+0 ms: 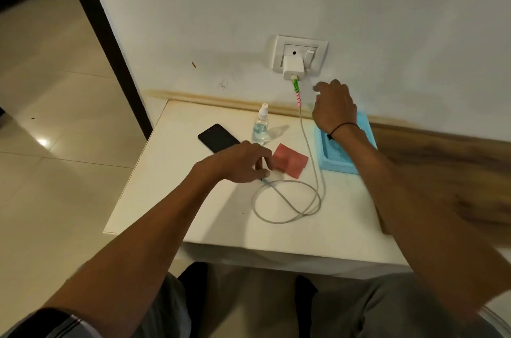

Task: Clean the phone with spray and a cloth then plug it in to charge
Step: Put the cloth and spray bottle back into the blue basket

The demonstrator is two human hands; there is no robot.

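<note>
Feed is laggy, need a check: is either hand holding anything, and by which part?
The left hand pinches the charging cable at its loose plug end, beside the phone. The right hand holds nothing, raised near the charger.

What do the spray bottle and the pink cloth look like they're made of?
Bottle: clear plastic, probably, glossy; liquid shows through it, and the cap is white. Cloth: soft matte fabric, maybe microfibre; it lies folded flat with no shine.

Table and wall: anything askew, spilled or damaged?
No spill or breakage shows. The white wall carries dark specks and scuffs left of the white socket plate, and a brownish stain runs along its base above the white table. The white charging cable lies in a loose crossed loop. Nothing else stands out.
</note>
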